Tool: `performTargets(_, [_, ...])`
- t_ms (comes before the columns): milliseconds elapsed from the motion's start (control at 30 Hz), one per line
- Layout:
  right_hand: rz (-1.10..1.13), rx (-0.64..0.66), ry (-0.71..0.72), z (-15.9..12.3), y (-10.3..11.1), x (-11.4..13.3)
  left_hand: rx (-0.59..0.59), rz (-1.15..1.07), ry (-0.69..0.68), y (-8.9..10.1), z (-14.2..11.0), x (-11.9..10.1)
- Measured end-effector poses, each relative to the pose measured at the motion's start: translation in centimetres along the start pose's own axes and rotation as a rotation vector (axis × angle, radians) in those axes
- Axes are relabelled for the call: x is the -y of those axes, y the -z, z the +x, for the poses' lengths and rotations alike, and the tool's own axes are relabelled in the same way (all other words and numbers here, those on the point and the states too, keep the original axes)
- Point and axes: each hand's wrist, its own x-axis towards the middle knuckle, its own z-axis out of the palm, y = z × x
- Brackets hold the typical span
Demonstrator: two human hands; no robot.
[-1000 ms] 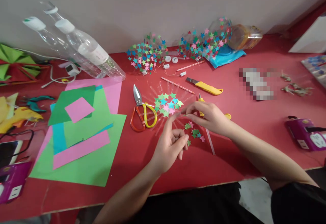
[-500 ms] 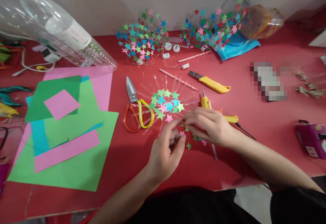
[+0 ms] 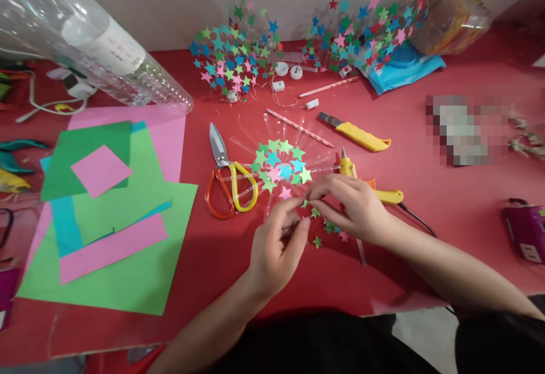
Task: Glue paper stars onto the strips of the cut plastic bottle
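Note:
Both my hands meet over the red table, just in front of a burst of clear plastic strips [image 3: 321, 168] with green, blue and pink paper stars [image 3: 284, 171] ringed about its middle. My left hand [image 3: 276, 246] is curled, its index fingertip close to the right fingers. My right hand [image 3: 355, 206] bends in from the right with fingertips pinched together. Whatever sits between the fingertips is too small to make out. A small green star [image 3: 305, 204] shows right by them. Loose small stars [image 3: 328, 226] lie partly under my right hand.
Scissors [image 3: 221, 164] lie left of the strips. A yellow glue gun [image 3: 347, 165] and a yellow cutter [image 3: 364, 138] lie right. Coloured paper sheets [image 3: 128, 272] and a large plastic bottle [image 3: 106, 45] occupy the left. Star-covered clear shapes [image 3: 230, 59] stand along the wall.
The view has shifted slightly. My hands keep nearly the same pose, and the pink star by my left thumb has gone from sight.

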Motion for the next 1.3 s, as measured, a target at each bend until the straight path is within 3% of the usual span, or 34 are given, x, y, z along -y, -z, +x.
performTargets(400, [-0.003,0.001,-0.129,-0.2,-0.4,0.5,-0.108,-0.063,0.028,-0.7,0.7,-0.3])
performTargets(1300, [0.019,-0.036,-0.055,-0.2,-0.3,0.6,-0.345,-0.306,0.169,-0.3,2.3,-0.5])
